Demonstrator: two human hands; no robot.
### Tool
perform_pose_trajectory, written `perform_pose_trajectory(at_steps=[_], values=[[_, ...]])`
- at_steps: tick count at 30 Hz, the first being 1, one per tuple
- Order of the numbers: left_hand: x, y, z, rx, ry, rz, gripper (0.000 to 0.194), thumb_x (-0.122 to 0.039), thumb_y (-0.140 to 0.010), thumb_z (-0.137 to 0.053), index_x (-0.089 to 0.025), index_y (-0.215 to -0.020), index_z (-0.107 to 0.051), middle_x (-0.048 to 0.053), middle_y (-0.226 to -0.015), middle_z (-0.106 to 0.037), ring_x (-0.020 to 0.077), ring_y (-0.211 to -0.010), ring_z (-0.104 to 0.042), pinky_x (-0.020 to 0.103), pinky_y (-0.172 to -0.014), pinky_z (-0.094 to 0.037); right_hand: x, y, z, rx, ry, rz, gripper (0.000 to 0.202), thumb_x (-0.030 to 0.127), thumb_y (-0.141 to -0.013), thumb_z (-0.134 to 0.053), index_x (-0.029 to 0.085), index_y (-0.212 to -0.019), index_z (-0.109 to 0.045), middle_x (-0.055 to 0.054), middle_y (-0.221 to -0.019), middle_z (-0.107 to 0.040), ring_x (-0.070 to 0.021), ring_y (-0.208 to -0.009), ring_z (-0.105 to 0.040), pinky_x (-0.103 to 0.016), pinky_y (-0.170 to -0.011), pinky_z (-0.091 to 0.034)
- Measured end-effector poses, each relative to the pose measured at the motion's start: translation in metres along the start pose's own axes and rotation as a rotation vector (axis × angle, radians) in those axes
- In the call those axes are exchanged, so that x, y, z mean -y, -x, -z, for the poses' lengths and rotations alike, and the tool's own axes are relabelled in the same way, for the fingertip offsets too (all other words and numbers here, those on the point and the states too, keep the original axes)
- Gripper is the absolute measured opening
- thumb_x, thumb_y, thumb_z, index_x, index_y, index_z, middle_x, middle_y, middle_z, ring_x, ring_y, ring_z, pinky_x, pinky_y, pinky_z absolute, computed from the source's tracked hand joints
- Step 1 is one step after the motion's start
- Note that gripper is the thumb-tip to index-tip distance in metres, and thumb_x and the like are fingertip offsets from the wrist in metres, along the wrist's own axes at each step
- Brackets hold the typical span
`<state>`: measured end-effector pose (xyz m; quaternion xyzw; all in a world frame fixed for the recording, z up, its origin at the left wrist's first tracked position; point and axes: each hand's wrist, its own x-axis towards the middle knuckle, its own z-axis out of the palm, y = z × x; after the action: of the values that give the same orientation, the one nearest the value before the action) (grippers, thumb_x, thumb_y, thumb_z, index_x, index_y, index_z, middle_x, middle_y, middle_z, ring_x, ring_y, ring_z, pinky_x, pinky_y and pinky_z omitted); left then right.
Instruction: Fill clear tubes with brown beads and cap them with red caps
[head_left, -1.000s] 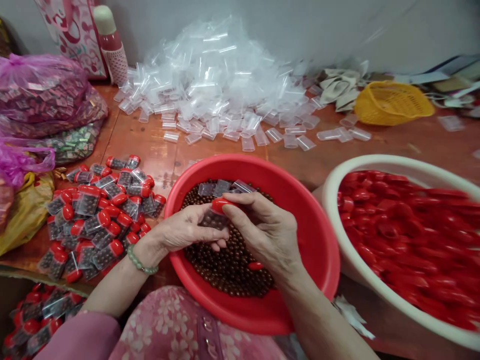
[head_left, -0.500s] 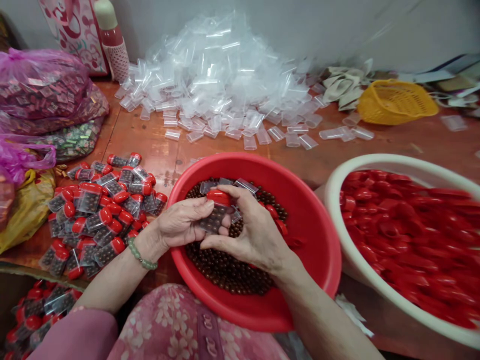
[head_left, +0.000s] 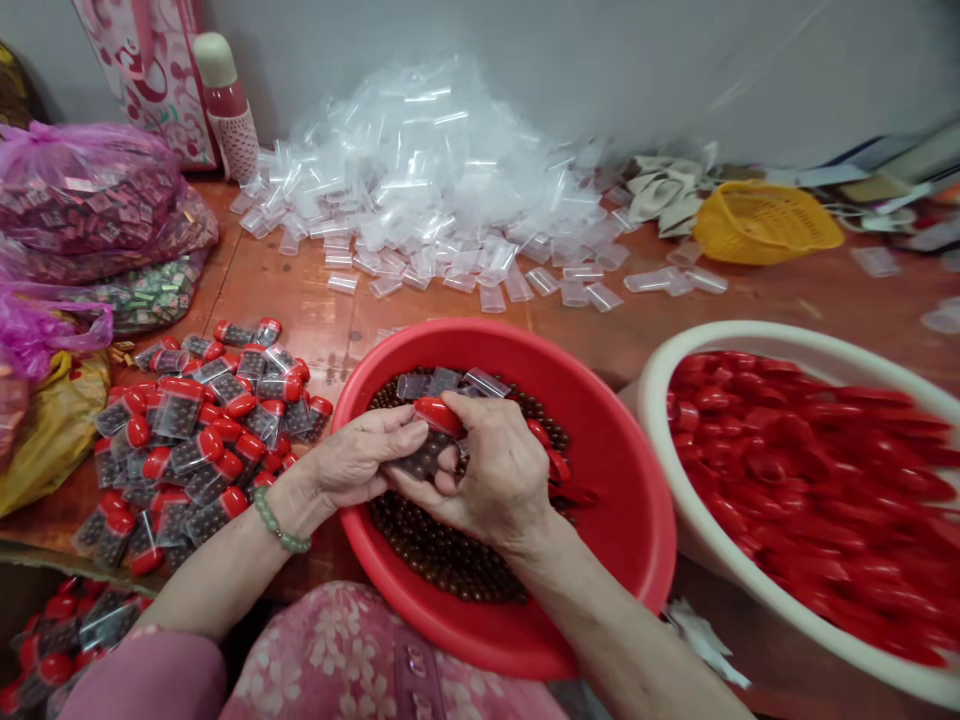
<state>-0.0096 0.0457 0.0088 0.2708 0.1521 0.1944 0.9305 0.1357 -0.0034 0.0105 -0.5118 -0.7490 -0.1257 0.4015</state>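
Note:
A clear container with a red cap (head_left: 437,414), filled with dark beads, is held between both hands above the red basin (head_left: 622,480). My left hand (head_left: 364,450), with a green bead bracelet at the wrist, grips its left side. My right hand (head_left: 499,465) is closed round its right side, fingers near the cap. Brown beads (head_left: 450,560) lie in the basin, with a few clear tubes (head_left: 486,383) and red caps (head_left: 556,465) on them. Parts of the container are hidden by the fingers.
Filled red-capped containers (head_left: 196,447) are heaped at the left, more below the table edge. A white tub (head_left: 652,400) of red caps stands right. Behind are piled clear tubes (head_left: 450,190), a yellow basket (head_left: 765,225), a bottle (head_left: 225,100) and plastic bags (head_left: 90,200).
The fingers of my right hand have closed further round the container, its thumb moving in beneath. The container sits slightly lower in view. The view has shifted a little.

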Motion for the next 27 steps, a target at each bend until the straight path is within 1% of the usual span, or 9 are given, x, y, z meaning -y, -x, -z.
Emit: perform_pose_trajectory(at_steps=[2,5,7,9,11,14,19,23,27], values=[[0.000,0.001,0.001,-0.006,-0.033,0.010,0.034,-0.039,-0.073,-0.077,-0.010,-0.086,-0.063,0.005,-0.076,-0.066,0.0113,-0.070,-0.064,0.022,-0.071,-0.051,0.001,0.000,0.002,0.021,-0.045,-0.010,0.062,0.040,-0.073,-0.072,0.016,-0.123,-0.045,-0.012,-0.090,-0.064,-0.0263,-0.080,-0.064,-0.041,-0.069,-0.053],[0.002,0.002,0.002,-0.032,-0.095,-0.034,0.035,-0.039,-0.074,-0.077,-0.012,-0.089,-0.062,0.004,-0.080,-0.063,0.0099,-0.071,-0.061,0.021,-0.070,-0.049,-0.001,-0.004,0.013,0.195,-0.210,-0.095,0.065,0.044,-0.072,-0.075,0.016,-0.123,-0.046,-0.014,-0.098,-0.065,-0.0276,-0.088,-0.064,-0.042,-0.073,-0.054],[0.003,0.002,0.002,-0.030,-0.196,-0.072,0.034,-0.040,-0.076,-0.075,-0.012,-0.090,-0.062,0.003,-0.081,-0.061,0.0087,-0.071,-0.058,0.020,-0.069,-0.046,-0.005,-0.010,0.023,0.317,-0.335,-0.182,0.051,0.042,-0.077,-0.072,0.019,-0.118,-0.052,-0.012,-0.100,-0.067,-0.0257,-0.089,-0.064,-0.040,-0.075,-0.054],[0.004,0.000,0.001,-0.009,-0.308,-0.079,0.035,-0.043,-0.077,-0.073,-0.012,-0.089,-0.061,0.002,-0.080,-0.059,0.0084,-0.071,-0.057,0.021,-0.069,-0.045,-0.010,-0.016,0.030,0.358,-0.418,-0.252,0.024,0.031,-0.084,-0.066,0.022,-0.105,-0.060,-0.007,-0.092,-0.069,-0.0208,-0.082,-0.065,-0.036,-0.072,-0.054],[0.003,-0.002,0.000,-0.005,-0.379,-0.072,0.039,-0.048,-0.077,-0.072,-0.012,-0.088,-0.060,0.001,-0.078,-0.057,0.0085,-0.069,-0.055,0.022,-0.068,-0.045,-0.013,-0.021,0.032,0.351,-0.463,-0.297,0.007,0.023,-0.086,-0.062,0.024,-0.093,-0.065,-0.003,-0.082,-0.070,-0.0178,-0.075,-0.064,-0.033,-0.070,-0.053],[0.002,-0.005,-0.001,-0.052,-0.415,-0.093,0.040,-0.050,-0.076,-0.070,-0.012,-0.086,-0.059,0.001,-0.078,-0.056,0.0084,-0.068,-0.054,0.023,-0.067,-0.045,-0.013,-0.024,0.027,0.308,-0.553,-0.440,0.006,0.022,-0.084,-0.064,0.024,-0.089,-0.068,-0.002,-0.081,-0.071,-0.0173,-0.074,-0.065,-0.034,-0.070,-0.055],[0.003,-0.006,-0.001,-0.090,-0.425,-0.081,0.036,-0.046,-0.079,-0.068,-0.013,-0.090,-0.057,0.001,-0.079,-0.057,0.0086,-0.068,-0.054,0.024,-0.068,-0.044,0.000,-0.019,0.015,0.123,-0.772,-0.802,0.008,0.028,-0.079,-0.070,0.024,-0.086,-0.070,0.002,-0.067,-0.068,-0.0138,-0.054,-0.063,-0.025,-0.046,-0.051],[0.004,-0.007,-0.001,-0.098,-0.414,-0.088,0.038,-0.046,-0.079,-0.068,-0.013,-0.095,-0.058,0.000,-0.078,-0.056,0.0082,-0.068,-0.053,0.024,-0.069,-0.042,0.008,-0.016,0.009,-0.015,-0.780,-0.871,0.006,0.027,-0.075,-0.074,0.024,-0.079,-0.071,0.002,-0.069,-0.069,-0.0124,-0.051,-0.060,-0.024,-0.042,-0.049],[0.003,-0.007,-0.004,-0.135,-0.400,-0.082,0.045,-0.050,-0.075,-0.071,-0.012,-0.097,-0.060,0.000,-0.077,-0.056,0.0085,-0.068,-0.052,0.025,-0.068,-0.041,0.009,-0.011,0.004,-0.034,-0.713,-0.830,0.006,0.027,-0.076,-0.074,0.024,-0.077,-0.068,0.001,-0.071,-0.069,-0.0143,-0.056,-0.062,-0.027,-0.047,-0.052]])
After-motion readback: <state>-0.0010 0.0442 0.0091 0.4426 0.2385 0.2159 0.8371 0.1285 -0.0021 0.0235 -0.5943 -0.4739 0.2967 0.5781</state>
